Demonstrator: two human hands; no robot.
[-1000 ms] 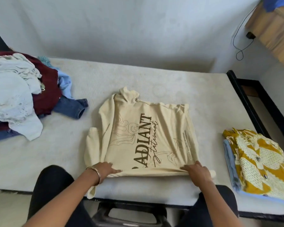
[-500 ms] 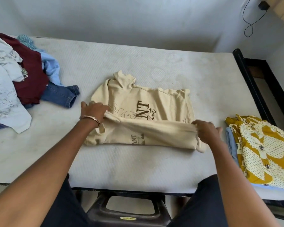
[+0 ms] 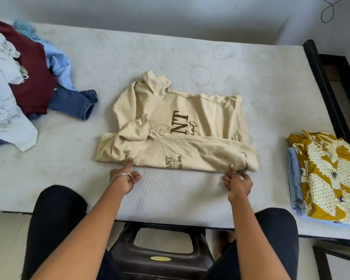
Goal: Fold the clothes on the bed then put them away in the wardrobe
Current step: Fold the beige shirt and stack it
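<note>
Now, mid-bed (image 3: 190, 63): cream sweatshirt (image 3: 178, 128), near part folded over | left hand (image 3: 124, 178) touches its near-left hem, finger extended | right hand (image 3: 238, 181) pinches its near-right hem | unfolded pile (image 3: 20, 77) far left | folded stack (image 3: 329, 176) right.

Soft, even daylight fills the head view, bright but without glare. The white mattress (image 3: 190, 61) reads pale and slightly washed out. Shadows are faint: a thin one lies under the near edge of the cream shirt (image 3: 190, 122), a darker one under the bed's near edge. Wide-angle distortion bends the bed frame (image 3: 319, 77) at the right. Focus is fairly sharp, with mild compression softness
</note>
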